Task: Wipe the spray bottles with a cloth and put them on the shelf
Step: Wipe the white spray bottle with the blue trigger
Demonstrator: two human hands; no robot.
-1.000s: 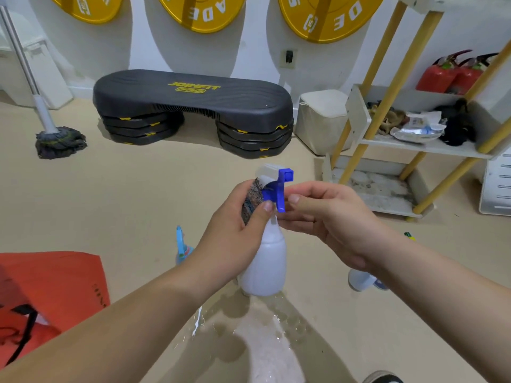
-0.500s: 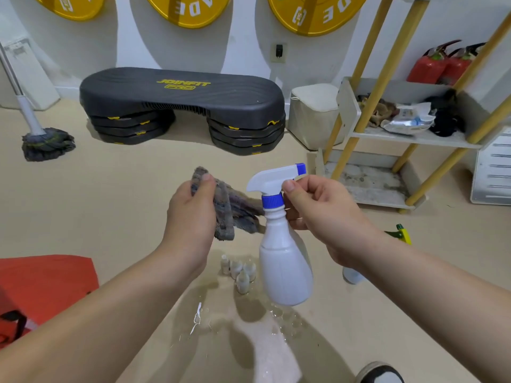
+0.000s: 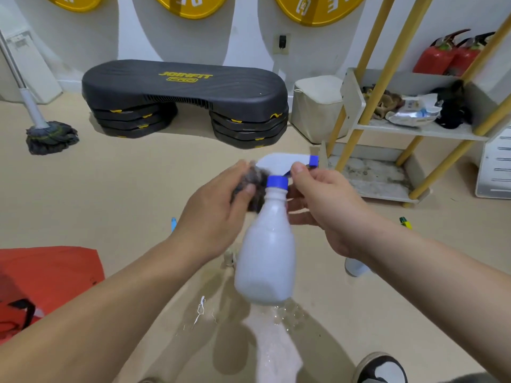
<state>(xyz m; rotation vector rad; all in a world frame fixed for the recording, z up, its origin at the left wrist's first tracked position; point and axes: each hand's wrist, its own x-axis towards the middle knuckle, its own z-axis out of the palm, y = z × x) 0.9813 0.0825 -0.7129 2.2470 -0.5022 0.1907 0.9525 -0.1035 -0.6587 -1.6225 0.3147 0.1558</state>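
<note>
A white spray bottle with a blue collar and blue nozzle tip hangs in the air at the centre of the view. My right hand pinches it at the trigger head. My left hand grips a grey cloth and presses it against the bottle's neck and the back of the spray head. Most of the cloth is hidden behind my left hand. The shelf, white boards on yellow poles, stands at the right.
Other spray bottles lie on the floor, one behind my left wrist, one under my right forearm, one green-yellow. A water puddle, a black step platform, a mop, an orange bag and my shoe surround me.
My left hand has brought the cloth from the left, apart from the bottle, in against the bottle's neck. The bottle has swung with its base nearer to me.
</note>
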